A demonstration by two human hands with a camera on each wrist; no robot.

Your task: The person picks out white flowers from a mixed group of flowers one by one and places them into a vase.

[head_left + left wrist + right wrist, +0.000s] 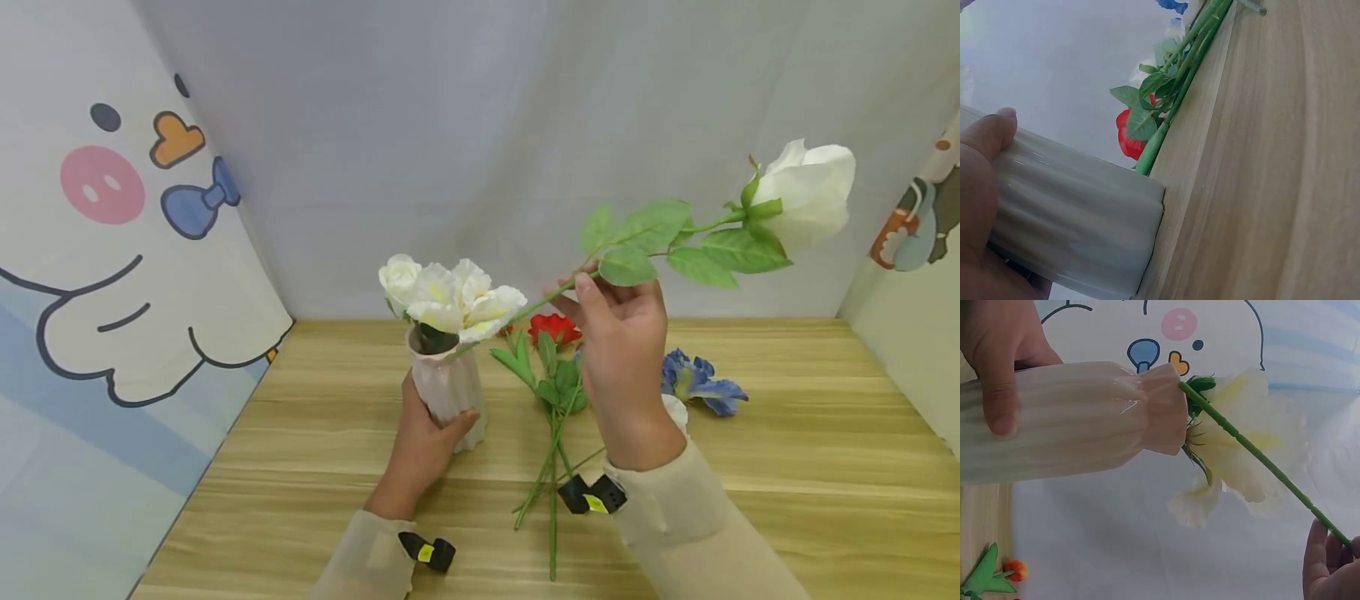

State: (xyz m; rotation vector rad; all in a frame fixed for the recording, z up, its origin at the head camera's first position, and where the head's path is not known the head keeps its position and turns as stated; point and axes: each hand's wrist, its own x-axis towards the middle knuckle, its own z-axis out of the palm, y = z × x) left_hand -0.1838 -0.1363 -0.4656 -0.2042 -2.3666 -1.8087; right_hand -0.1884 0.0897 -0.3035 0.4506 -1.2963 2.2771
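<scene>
My left hand (422, 442) grips a pale ribbed vase (448, 392) around its lower body; the vase stands on the wooden table. A small white rose (399, 279) and a white ruffled flower (468, 300) poke out of its mouth. Between thumb and fingers, my right hand (622, 358) pinches the green stem (1260, 456) of a large white rose (806, 196). This rose slants up to the right, its bloom farthest from the vase. In the right wrist view, the stem's lower end lies right at the vase's rim (1175, 419).
Several flowers lie on the table (300, 467) right of the vase: a red flower (553, 328), crossed green stems (553, 500) and a blue flower (701, 382). A grey curtain (450, 125) hangs behind, and a cartoon-printed cloth (150, 317) stands at the left.
</scene>
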